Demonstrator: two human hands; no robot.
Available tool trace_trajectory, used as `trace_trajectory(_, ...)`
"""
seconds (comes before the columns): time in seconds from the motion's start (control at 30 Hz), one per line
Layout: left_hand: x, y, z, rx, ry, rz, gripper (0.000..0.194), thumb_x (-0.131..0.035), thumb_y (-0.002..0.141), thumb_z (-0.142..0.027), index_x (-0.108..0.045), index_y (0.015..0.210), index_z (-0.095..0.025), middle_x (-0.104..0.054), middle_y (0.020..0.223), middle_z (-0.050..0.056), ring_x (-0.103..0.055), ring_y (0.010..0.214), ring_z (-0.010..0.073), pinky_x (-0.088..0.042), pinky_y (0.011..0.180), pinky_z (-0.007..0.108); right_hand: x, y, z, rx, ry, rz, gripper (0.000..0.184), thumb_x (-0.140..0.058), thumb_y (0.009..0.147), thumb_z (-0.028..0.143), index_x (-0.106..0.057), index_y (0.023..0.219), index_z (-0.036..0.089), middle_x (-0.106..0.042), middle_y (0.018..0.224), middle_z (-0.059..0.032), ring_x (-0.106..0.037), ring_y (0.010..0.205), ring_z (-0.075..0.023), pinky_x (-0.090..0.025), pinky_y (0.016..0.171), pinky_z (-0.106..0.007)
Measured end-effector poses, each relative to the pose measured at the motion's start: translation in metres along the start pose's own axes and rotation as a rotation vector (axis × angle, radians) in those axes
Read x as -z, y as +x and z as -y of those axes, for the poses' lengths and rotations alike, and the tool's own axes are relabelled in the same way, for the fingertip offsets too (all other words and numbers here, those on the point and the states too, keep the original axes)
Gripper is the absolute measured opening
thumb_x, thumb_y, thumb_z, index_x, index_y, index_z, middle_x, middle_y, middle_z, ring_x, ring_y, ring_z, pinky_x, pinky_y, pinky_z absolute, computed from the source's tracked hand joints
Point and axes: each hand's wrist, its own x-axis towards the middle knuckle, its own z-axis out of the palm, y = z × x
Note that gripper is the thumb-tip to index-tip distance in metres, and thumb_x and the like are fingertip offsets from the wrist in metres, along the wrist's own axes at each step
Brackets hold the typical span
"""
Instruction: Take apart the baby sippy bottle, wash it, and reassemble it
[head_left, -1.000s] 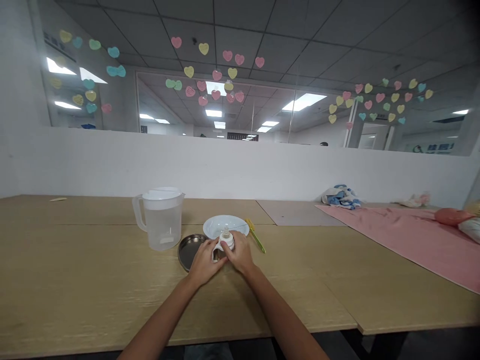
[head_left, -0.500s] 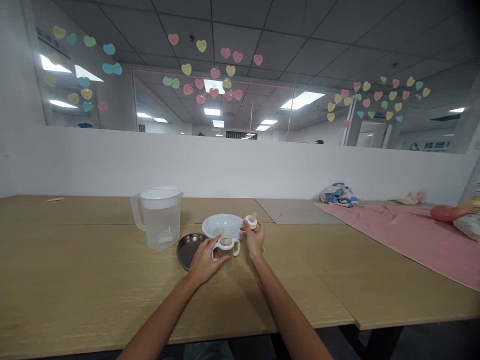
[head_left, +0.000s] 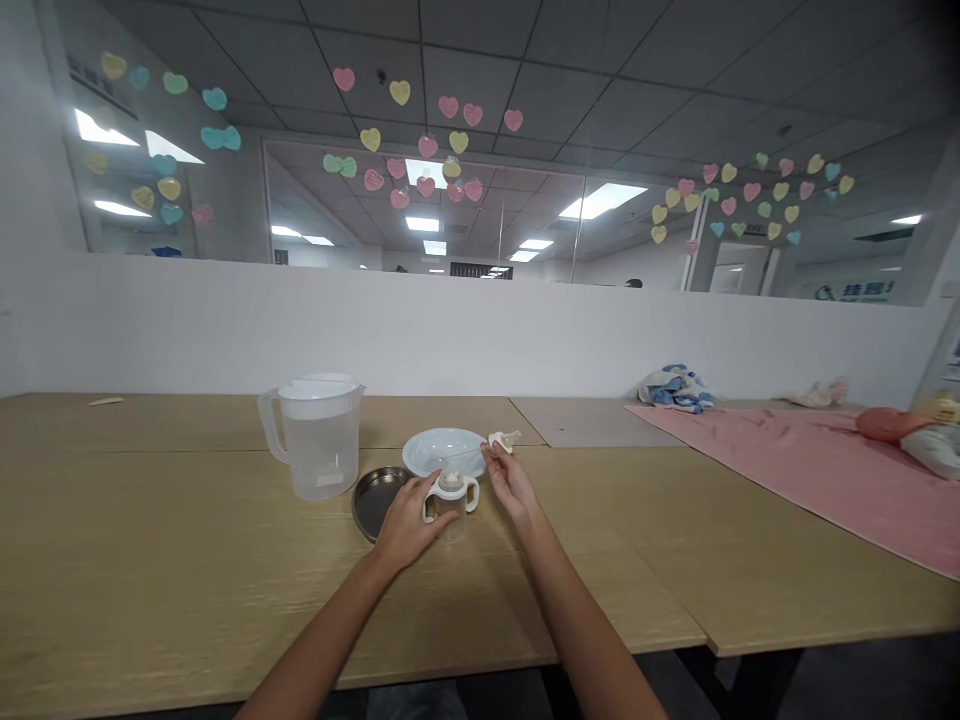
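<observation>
Baby bottle with two white handles is the thing to look at here, standing upright on a tan wooden table, right in front of the person. Left hand is wrapped around its near side, fingers slightly spread and touching the handle and body. Right hand is just beside it, not touching the bottle, with the fingertips pinched together on a small cream-coloured nipple piece over the edge of a white bowl. Looks like a thin clear straw runs from that piece toward the bottle, though it's hard to say for sure at this size.

Bottle sits just in front of the bowl, with a round steel dish close by on its left. Next to that dish stands a plastic pitcher with water in it. Further right, a pink cloth is spread over the table, and a crumpled blue-and-white cloth sits against a low white wall. Above that wall, pastel paper hearts are stuck on a glass partition.
</observation>
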Motion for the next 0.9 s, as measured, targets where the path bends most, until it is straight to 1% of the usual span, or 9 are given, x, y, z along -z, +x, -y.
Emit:
trace_trajectory(0.13, 0.001, 0.000, -0.001, 0.004, -0.010, 0.006, 0.059, -0.061, 0.074, -0.044, -0.048, 0.126, -0.020, -0.058, 0.119, 0.010, -0.052, 0.111, 0.0254, -0.041, 0.095, 0.040, 0.009, 0.009, 0.001, 0.058, -0.001, -0.048, 0.020, -0.076, 0.060, 0.015, -0.059, 0.071, 0.018, -0.065, 0.074, 0.0007, -0.065, 0.079, -0.0143, -0.057, 0.078, -0.025)
trace_trajectory(0.27, 0.001, -0.001, -0.001, 0.010, -0.006, 0.009, 0.059, -0.061, 0.074, -0.044, -0.049, 0.126, -0.018, -0.058, 0.119, 0.011, -0.052, 0.111, 0.0254, -0.040, 0.096, 0.040, 0.020, 0.018, 0.001, 0.142, -0.001, -0.114, 0.022, -0.076, 0.059, 0.017, -0.057, 0.070, 0.018, -0.063, 0.071, 0.0013, -0.065, 0.077, -0.0135, -0.057, 0.078, -0.025)
trace_trajectory(0.43, 0.000, -0.001, 0.001, -0.009, -0.003, -0.004, 0.059, -0.060, 0.075, -0.045, -0.048, 0.127, -0.020, -0.058, 0.119, 0.010, -0.052, 0.111, 0.0252, -0.041, 0.095, 0.039, 0.027, 0.023, 0.001, 0.188, -0.008, -0.115, 0.027, -0.078, 0.057, 0.021, -0.055, 0.072, 0.019, -0.062, 0.071, 0.0024, -0.064, 0.077, -0.0134, -0.057, 0.078, -0.025)
trace_trajectory(0.57, 0.000, -0.001, 0.001, -0.003, -0.013, 0.008, 0.059, -0.060, 0.074, -0.045, -0.048, 0.127, -0.020, -0.058, 0.119, 0.011, -0.052, 0.111, 0.0252, -0.040, 0.095, 0.039, 0.023, 0.026, 0.005, 0.203, 0.011, -0.107, 0.030, -0.078, 0.056, 0.021, -0.052, 0.072, 0.020, -0.063, 0.072, 0.0026, -0.064, 0.078, -0.0135, -0.057, 0.078, -0.026)
trace_trajectory(0.73, 0.000, -0.001, 0.000, 0.005, -0.024, 0.008, 0.059, -0.060, 0.075, -0.044, -0.048, 0.127, -0.020, -0.057, 0.120, 0.011, -0.051, 0.112, 0.0251, -0.039, 0.096, 0.040, 0.008, 0.029, 0.005, 0.215, 0.007, -0.118, 0.039, -0.079, 0.050, 0.018, -0.048, 0.073, 0.021, -0.063, 0.075, 0.0022, -0.064, 0.076, -0.0136, -0.057, 0.076, -0.027)
trace_trajectory(0.83, 0.000, -0.001, 0.000, 0.004, -0.017, 0.005, 0.058, -0.060, 0.075, -0.044, -0.048, 0.127, -0.022, -0.058, 0.119, 0.010, -0.051, 0.112, 0.0253, -0.040, 0.095, 0.040, 0.000, 0.032, -0.001, 0.227, -0.012, -0.127, 0.047, -0.080, 0.046, 0.017, -0.047, 0.080, 0.021, -0.063, 0.076, 0.0028, -0.064, 0.074, -0.0145, -0.057, 0.072, -0.029)
trace_trajectory(0.9, 0.000, -0.001, 0.001, 0.001, -0.009, -0.001, 0.059, -0.060, 0.074, -0.045, -0.048, 0.127, -0.021, -0.058, 0.119, 0.010, -0.051, 0.112, 0.0254, -0.040, 0.095, 0.040, -0.003, 0.032, -0.006, 0.257, -0.053, -0.159, 0.055, -0.079, 0.044, 0.015, -0.045, 0.087, 0.022, -0.062, 0.077, 0.0046, -0.064, 0.072, -0.0138, -0.056, 0.069, -0.029)
